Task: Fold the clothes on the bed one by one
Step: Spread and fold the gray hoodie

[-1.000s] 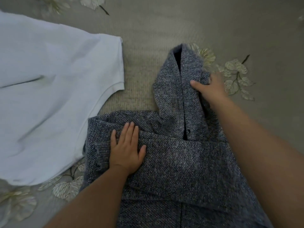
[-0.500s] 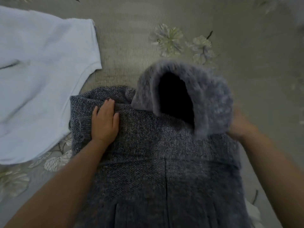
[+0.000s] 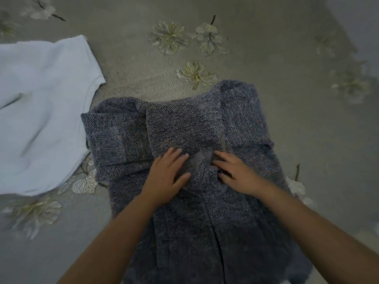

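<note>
Floral bedspread lies under my grey knit sweater. My left hand and right hand press flat, fingers spread, near centre. White garment at nine o'clock; folded sleeves may spring loose once I lift.

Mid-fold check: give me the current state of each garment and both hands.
grey knit sweater: partly folded, sleeves laid across its body.
white garment: spread out unfolded, left of the sweater.
left hand: flat, pressing on the sweater.
right hand: fingers spread, resting on the sweater.
</note>
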{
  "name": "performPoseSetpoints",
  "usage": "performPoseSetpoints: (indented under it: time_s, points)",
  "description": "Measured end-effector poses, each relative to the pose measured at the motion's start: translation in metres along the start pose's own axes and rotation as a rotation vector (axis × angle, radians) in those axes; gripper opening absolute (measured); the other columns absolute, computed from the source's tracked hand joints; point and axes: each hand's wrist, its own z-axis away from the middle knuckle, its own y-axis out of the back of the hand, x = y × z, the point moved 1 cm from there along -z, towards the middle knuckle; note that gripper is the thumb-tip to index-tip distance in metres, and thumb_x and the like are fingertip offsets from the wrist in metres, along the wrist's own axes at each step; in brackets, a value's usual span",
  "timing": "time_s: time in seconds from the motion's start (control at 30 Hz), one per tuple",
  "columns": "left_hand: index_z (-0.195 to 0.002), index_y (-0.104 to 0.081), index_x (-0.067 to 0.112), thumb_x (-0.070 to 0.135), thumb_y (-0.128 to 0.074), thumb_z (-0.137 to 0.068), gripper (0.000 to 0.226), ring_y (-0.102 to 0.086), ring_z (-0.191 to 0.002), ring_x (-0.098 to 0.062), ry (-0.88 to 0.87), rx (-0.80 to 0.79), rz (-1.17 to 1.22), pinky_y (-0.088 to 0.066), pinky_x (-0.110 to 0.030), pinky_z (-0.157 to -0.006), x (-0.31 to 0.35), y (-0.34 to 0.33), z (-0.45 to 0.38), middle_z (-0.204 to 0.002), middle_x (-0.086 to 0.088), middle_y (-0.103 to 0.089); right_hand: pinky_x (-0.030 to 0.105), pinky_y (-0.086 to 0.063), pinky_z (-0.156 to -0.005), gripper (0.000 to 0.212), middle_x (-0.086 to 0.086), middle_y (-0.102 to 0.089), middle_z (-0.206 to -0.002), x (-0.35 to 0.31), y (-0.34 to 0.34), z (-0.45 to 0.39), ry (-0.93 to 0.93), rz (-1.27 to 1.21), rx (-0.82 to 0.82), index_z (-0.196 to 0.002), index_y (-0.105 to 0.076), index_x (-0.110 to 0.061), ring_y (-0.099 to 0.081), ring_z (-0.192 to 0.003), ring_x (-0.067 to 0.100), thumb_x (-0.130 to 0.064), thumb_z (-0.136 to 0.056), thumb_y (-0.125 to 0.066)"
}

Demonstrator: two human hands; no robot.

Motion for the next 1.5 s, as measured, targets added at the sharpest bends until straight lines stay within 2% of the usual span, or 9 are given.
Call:
performPoseSetpoints:
  time_s: [0.17,0.33,0.5,0.67,0.87,0.97,1.13,1.33,1.5]
  points:
    - [-0.144,0.008,0.04,0.08,0.01,-0.07,0.083,0.025,-0.139,-0.027,0.183,-0.341,-0.253,0.009,-0.049,-0.112,0.006,-0.065,0.038,-0.149,0.004,0.027,0.037,-0.008,-0.117,0.053,-0.005,0.005,-0.155,0.011,-0.052,0.046,-0.082,-0.051,-0.093,-0.146,-0.019,-0.025,0.007,-0.143,0.016,-0.023,-0.097,-0.042]
    - [-0.144,0.006,0.041,0.06,-0.025,-0.092,0.063,0.025,-0.138,-0.03,0.261,-0.358,-0.259,0.008,-0.052,-0.112,0.014,-0.07,0.046,-0.152,-0.005,0.027,0.024,-0.009,-0.113,0.041,0.008,-0.017,-0.152,0.031,-0.061,0.097,-0.187,-0.248,0.064,-0.135,-0.044,-0.008,-0.013,-0.143,0.023,-0.012,-0.094,-0.049]
    - [-0.147,0.002,0.026,0.053,-0.027,-0.094,0.067,0.012,-0.143,-0.025,0.23,-0.165,-0.278,0.002,-0.047,-0.114,0.035,-0.061,0.041,-0.156,-0.008,0.009,0.04,-0.026,-0.108,0.054,0.022,-0.039,-0.14,0.065,-0.063,0.158,-0.462,-0.115,0.376,-0.132,-0.045,0.0,-0.035,-0.13,0.037,-0.014,-0.084,-0.064]
    - [-0.148,0.0,0.016,0.05,-0.03,-0.095,0.07,0.01,-0.143,-0.022,0.205,-0.078,-0.251,0.0,-0.04,-0.115,0.057,-0.095,0.084,-0.156,-0.008,0.007,0.042,-0.04,-0.098,0.08,0.015,-0.045,-0.137,0.091,-0.096,0.209,-0.623,-0.204,0.192,-0.146,-0.02,-0.012,-0.047,-0.121,0.031,-0.031,-0.083,-0.065]
    - [-0.147,0.007,0.012,0.052,-0.029,-0.095,0.075,0.01,-0.143,-0.025,0.381,-0.408,-0.271,-0.002,-0.039,-0.116,0.083,-0.153,0.17,-0.155,-0.01,0.012,0.033,-0.043,-0.085,0.072,0.019,-0.052,-0.124,0.068,-0.142,0.248,-0.581,-0.202,0.097,-0.147,-0.013,-0.019,-0.054,-0.106,0.03,-0.026,-0.089,-0.056]
    - [-0.148,0.002,0.013,0.048,-0.037,-0.095,0.075,0.003,-0.144,-0.024,0.382,-0.349,-0.206,-0.008,-0.042,-0.115,0.105,-0.163,0.18,-0.156,-0.008,0.005,0.031,-0.04,-0.088,0.062,0.018,-0.042,-0.134,0.053,-0.155,0.264,-0.567,-0.159,0.052,-0.146,-0.017,-0.021,-0.051,-0.113,0.031,-0.013,-0.093,-0.047]
    - [-0.147,0.003,0.013,0.044,-0.045,-0.093,0.079,0.002,-0.144,-0.022,0.304,-0.312,-0.26,-0.011,-0.042,-0.116,0.135,-0.173,0.197,-0.156,-0.005,0.003,0.024,-0.033,-0.095,0.044,0.017,-0.053,-0.13,0.023,-0.13,0.276,-0.468,-0.366,0.306,-0.129,-0.051,-0.007,-0.051,-0.118,0.029,0.005,-0.088,-0.046]
    - [-0.147,0.004,0.014,0.059,-0.052,-0.083,0.096,0.005,-0.144,-0.02,0.286,-0.315,-0.273,-0.008,-0.042,-0.116,0.157,-0.183,0.214,-0.156,-0.002,0.005,0.022,-0.035,-0.083,0.035,0.013,-0.055,-0.125,0.004,-0.063,0.279,-0.536,-0.478,0.6,-0.119,-0.06,-0.011,-0.053,-0.107,0.026,0.0,-0.087,-0.05]
    - [-0.148,0.001,0.017,0.065,-0.051,-0.079,0.099,-0.001,-0.144,-0.018,0.309,-0.286,-0.214,-0.007,-0.042,-0.115,0.16,-0.198,0.222,-0.156,0.0,0.001,0.018,-0.032,-0.046,0.029,0.008,-0.059,-0.121,0.004,-0.037,0.271,-0.588,-0.914,0.688,-0.1,-0.063,-0.016,-0.039,-0.052,0.005,0.005,-0.088,-0.046]
